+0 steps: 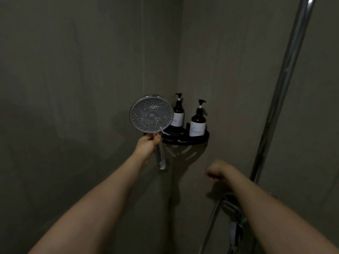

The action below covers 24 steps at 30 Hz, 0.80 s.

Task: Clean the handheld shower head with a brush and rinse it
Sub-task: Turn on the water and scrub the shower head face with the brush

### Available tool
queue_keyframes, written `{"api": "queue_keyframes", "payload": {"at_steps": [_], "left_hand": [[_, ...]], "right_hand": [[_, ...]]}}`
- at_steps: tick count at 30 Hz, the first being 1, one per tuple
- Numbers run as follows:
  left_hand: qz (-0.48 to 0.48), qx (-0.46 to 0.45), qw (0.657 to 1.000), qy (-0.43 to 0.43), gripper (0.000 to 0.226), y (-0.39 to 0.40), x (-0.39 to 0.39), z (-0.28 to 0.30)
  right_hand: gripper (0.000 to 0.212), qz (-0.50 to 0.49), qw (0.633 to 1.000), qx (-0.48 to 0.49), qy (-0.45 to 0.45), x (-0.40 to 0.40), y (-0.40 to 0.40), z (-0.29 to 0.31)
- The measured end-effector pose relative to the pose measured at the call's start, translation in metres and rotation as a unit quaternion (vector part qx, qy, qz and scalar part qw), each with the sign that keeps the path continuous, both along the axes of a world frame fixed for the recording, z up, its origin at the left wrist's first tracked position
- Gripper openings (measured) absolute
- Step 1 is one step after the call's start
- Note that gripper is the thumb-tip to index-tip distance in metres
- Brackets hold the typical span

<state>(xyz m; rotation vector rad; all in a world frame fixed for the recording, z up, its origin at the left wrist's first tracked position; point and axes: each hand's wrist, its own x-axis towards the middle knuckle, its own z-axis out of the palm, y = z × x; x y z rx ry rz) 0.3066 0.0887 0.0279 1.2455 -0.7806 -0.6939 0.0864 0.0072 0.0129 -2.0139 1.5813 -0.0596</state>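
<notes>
Shower head [151, 114] is held up just left of the corner shelf [185, 139], its disc overlapping the shelf's left edge in view. Round nozzle face points back at the camera. Long axis near vertical: disc on top, handle running down and tilting slightly right, lower end below the fist.

Left hand [147, 144] has its fingers wrapped round the handle right under the disc.

Right hand [217, 170] is below and right of the shelf, well apart from the shower head. It's blurred; fingers look curled downward, but I can't tell whether they hold anything.

The shelf is a black quarter-round rack fixed in the wall corner. It holds two dark pump bottles with pale labels: the back bottle [178, 112] just right of the disc, the front bottle [198, 121] nearer the shelf's right edge. Both stand upright.

Chrome riser pipe [286, 88] runs diagonally up, right of the shelf. A hose [211, 222] and a valve fitting [231, 208] sit low, under the right forearm.

Left of the shelf is bare grey wall [73, 88].
</notes>
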Motion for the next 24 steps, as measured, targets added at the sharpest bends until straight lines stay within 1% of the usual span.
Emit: {"api": "queue_keyframes", "payload": {"at_steps": [1,2,3,4,5,6,8,9,12,14,16,18,20,22,24], "left_hand": [[0.005,-0.003,1.0,0.0,0.013,0.003,0.008,0.002],[0.011,-0.006,1.0,0.004,0.011,0.005,0.015,0.004],[0.016,-0.01,1.0,0.008,0.01,0.005,0.022,0.005],[0.019,-0.014,1.0,0.011,0.01,0.006,0.029,0.008],[0.02,-0.016,1.0,0.016,0.011,0.006,0.035,0.01],[0.022,-0.017,0.999,0.022,0.01,0.007,0.04,0.011],[0.033,-0.014,0.999,0.023,0.013,0.009,0.05,0.012],[0.039,-0.008,0.999,0.018,0.015,0.011,0.055,0.011],[0.057,0.011,0.998,0.001,0.017,0.014,0.07,0.006],[0.072,0.014,0.997,0.004,0.013,0.016,0.077,0.003],[0.091,0.014,0.996,0.009,0.022,0.016,0.084,0.002],[0.102,0.022,0.995,0.004,0.021,0.012,0.091,-0.001],[0.102,0.03,0.994,0.004,0.012,0.01,0.097,-0.003],[0.099,0.036,0.994,0.008,0.011,0.008,0.101,-0.003],[0.099,0.036,0.994,0.008,0.016,0.006,0.103,-0.003]], "right_hand": [[0.028,-0.001,0.997,-0.033,-0.071,0.017,-0.005,0.012],[0.017,-0.001,0.987,-0.076,-0.142,0.033,-0.01,0.026],[0.017,-0.014,0.971,-0.126,-0.203,0.048,-0.017,0.038],[0.023,-0.027,0.957,-0.161,-0.238,0.061,-0.023,0.049],[0.023,-0.032,0.95,-0.186,-0.25,0.072,-0.025,0.06],[0.025,-0.022,0.948,-0.198,-0.248,0.082,-0.03,0.069],[0.037,-0.002,0.957,-0.203,-0.209,0.102,-0.039,0.079],[0.036,0.005,0.961,-0.209,-0.18,0.11,-0.045,0.08],[0.023,0.019,0.972,-0.21,-0.1,0.132,-0.056,0.076],[0.029,0.022,0.979,-0.194,-0.056,0.148,-0.059,0.07],[0.032,0.037,0.986,-0.159,-0.016,0.167,-0.063,0.063],[0.027,0.042,0.993,-0.114,0.003,0.181,-0.069,0.059],[0.012,0.04,0.994,-0.092,0.036,0.187,-0.076,0.06],[0.019,0.036,0.994,-0.087,0.047,0.188,-0.084,0.059],[0.011,0.021,0.997,-0.07,0.028,0.189,-0.085,0.058]]}}
